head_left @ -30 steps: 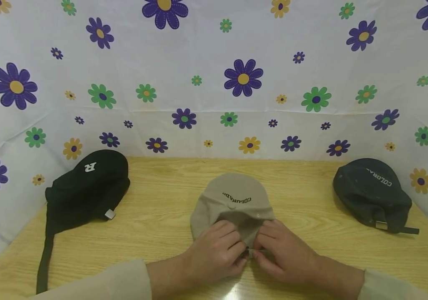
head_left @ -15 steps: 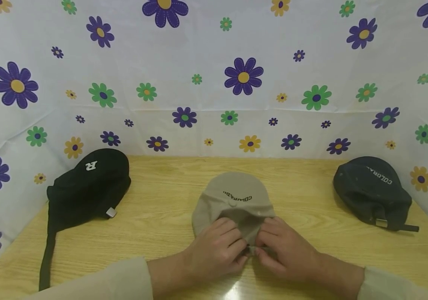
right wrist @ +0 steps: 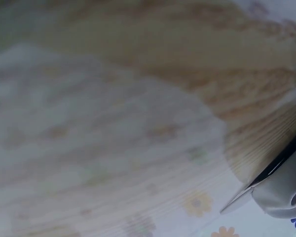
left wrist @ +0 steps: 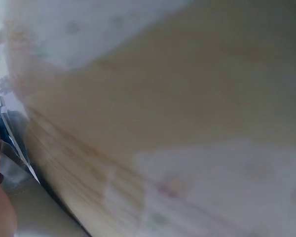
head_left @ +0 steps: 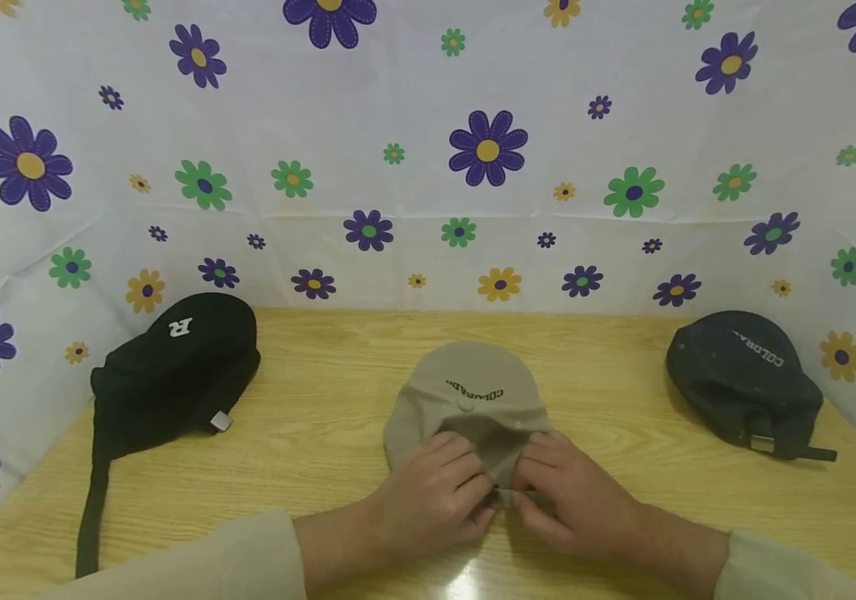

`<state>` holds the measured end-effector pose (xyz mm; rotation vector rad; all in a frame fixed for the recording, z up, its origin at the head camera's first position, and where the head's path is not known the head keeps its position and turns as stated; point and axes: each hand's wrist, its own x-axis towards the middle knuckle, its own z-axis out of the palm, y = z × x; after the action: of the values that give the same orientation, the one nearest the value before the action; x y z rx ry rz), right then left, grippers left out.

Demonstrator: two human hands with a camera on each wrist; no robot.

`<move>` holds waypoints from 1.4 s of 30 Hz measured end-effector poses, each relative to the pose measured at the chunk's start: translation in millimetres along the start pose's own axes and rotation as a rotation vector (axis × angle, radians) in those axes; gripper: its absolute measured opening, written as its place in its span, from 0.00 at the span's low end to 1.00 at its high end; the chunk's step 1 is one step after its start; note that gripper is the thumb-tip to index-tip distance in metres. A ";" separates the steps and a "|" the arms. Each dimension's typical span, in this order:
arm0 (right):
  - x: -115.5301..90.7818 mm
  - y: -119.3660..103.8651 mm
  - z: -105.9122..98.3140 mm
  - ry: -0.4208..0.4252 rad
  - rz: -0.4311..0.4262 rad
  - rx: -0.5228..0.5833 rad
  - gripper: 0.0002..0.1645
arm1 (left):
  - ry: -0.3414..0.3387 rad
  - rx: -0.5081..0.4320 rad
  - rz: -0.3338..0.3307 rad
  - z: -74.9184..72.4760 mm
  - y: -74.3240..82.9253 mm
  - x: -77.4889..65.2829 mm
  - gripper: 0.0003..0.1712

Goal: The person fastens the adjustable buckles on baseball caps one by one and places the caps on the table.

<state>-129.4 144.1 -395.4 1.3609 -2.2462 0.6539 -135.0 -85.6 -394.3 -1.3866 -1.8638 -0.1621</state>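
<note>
A beige cap with dark "COLORADO" lettering lies mid-table, its back opening toward me. At that opening, my left hand pinches the left side of the back strap, fingers curled over the cap's edge. Opposite it, my right hand pinches the strap's other side between thumb and fingers. A short piece of the strap shows between the two hands; the rest is covered by fingers. In the wrist views only slivers of the hands and of the beige cap appear at the frame edges.
At the left lies a black cap with a white "R", its long strap hanging toward the near side. A dark navy cap with a metal buckle sits at the right. Flower-printed cloth hangs behind the wooden table.
Both hands stay at the back strap with hardly any movement. The head view has tilted slightly, so the scene sits a little higher in the frame.
</note>
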 end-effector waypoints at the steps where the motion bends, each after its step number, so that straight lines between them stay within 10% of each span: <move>1: 0.2 0.2 -0.3 0.003 -0.003 0.000 0.10 | 0.001 0.000 0.000 0.0 -0.1 0.0 0.08; 42: 1.1 -0.8 -0.2 0.043 -0.014 0.025 0.13 | -0.011 0.007 -0.012 -1.1 -0.1 -1.0 0.08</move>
<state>-129.1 143.1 -394.5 1.3601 -2.1997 0.7021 -134.4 -87.0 -394.1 -1.3739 -1.8799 -0.1539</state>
